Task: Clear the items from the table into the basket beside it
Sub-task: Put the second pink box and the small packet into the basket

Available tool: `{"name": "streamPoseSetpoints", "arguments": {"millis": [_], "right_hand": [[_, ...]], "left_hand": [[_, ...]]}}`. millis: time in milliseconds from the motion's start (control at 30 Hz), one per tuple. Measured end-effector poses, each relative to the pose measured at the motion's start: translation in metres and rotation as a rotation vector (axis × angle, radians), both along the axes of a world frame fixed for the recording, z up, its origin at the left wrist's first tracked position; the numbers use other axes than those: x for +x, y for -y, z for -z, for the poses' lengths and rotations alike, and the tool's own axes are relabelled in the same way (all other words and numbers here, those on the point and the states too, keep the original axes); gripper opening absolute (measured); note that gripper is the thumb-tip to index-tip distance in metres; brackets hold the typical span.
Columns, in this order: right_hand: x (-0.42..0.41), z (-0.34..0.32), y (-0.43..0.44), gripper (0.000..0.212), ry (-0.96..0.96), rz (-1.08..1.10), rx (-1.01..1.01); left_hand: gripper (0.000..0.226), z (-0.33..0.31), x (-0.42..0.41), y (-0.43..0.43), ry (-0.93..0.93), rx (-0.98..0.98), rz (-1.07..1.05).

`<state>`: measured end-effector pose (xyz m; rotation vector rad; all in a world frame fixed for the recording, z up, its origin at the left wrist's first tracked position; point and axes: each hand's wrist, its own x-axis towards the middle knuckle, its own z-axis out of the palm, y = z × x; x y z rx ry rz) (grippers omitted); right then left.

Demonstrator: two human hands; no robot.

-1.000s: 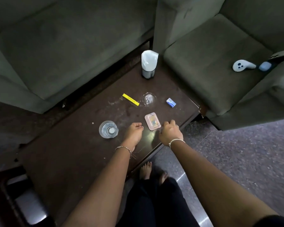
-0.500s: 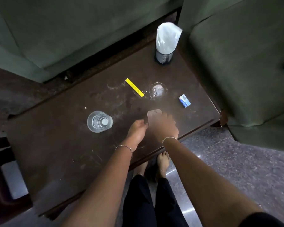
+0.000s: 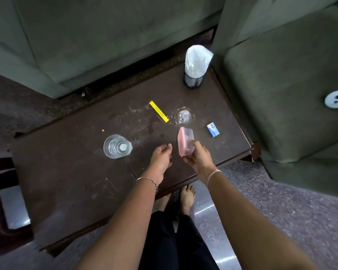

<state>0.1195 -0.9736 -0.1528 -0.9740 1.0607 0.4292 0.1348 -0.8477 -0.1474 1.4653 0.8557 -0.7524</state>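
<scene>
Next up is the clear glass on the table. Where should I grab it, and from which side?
Grip the clear glass around its side wall, coming from the near edge with the left hand, which is empty and closest. It stands upright with its mouth open, so a sideways wrap looks safer than pinching the rim. The right hand holds the pink-lidded box.

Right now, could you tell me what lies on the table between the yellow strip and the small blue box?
In the head view, a small clear glass dish sits between the yellow strip and the blue box; otherwise only bare, scuffed table.
</scene>
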Motion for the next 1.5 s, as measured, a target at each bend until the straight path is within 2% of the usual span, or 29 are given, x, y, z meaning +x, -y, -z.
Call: {"name": "streamPoseSetpoints", "arguments": {"millis": [133, 200, 267, 367, 567, 700, 800, 1033, 1167, 1267, 1400, 1500], "right_hand": [[0.000, -0.016, 0.009, 0.032, 0.058, 0.015, 0.186], [0.001, -0.020, 0.010, 0.028, 0.067, 0.031, 0.204], [0.003, -0.022, 0.011, 0.026, 0.057, -0.005, 0.146], [0.006, -0.020, 0.016, 0.024, 0.010, -0.160, -0.077], [0.016, -0.003, 0.048, 0.015, -0.044, -0.335, -0.738], [0.027, 0.019, 0.074, 0.032, -0.029, -0.710, -1.005], [0.036, 0.034, 0.079, 0.041, 0.004, -0.872, -1.116], [0.051, 0.054, 0.079, 0.046, -0.025, -0.938, -1.162], [0.055, 0.060, 0.083, 0.040, -0.012, -0.979, -1.195], [0.059, 0.055, 0.088, 0.038, -0.014, -0.974, -1.145], [0.058, 0.036, 0.094, 0.040, 0.009, -0.873, -0.994], [0.054, 0.010, 0.091, 0.042, 0.041, -0.700, -0.928]], "left_hand": [[0.032, -0.016, 0.006, 0.014, -0.050, -0.191, 0.008], [0.032, -0.020, 0.010, 0.018, -0.037, -0.230, -0.014], [0.021, -0.025, 0.012, 0.020, -0.011, -0.226, -0.063], [0.007, -0.027, 0.016, 0.019, 0.011, -0.169, -0.153], [0.007, -0.018, 0.022, 0.021, -0.017, -0.172, -0.206], [0.007, 0.001, 0.029, 0.025, 0.004, -0.161, -0.231], [0.008, 0.014, 0.033, 0.026, 0.009, -0.146, -0.250], [0.007, 0.029, 0.040, 0.030, 0.000, -0.145, -0.291], [0.016, 0.028, 0.044, 0.029, 0.006, -0.131, -0.277], [0.022, 0.022, 0.046, 0.027, 0.010, -0.131, -0.285], [0.024, 0.005, 0.046, 0.025, 0.022, -0.134, -0.290], [0.011, -0.015, 0.045, 0.023, 0.038, -0.147, -0.287]]}}
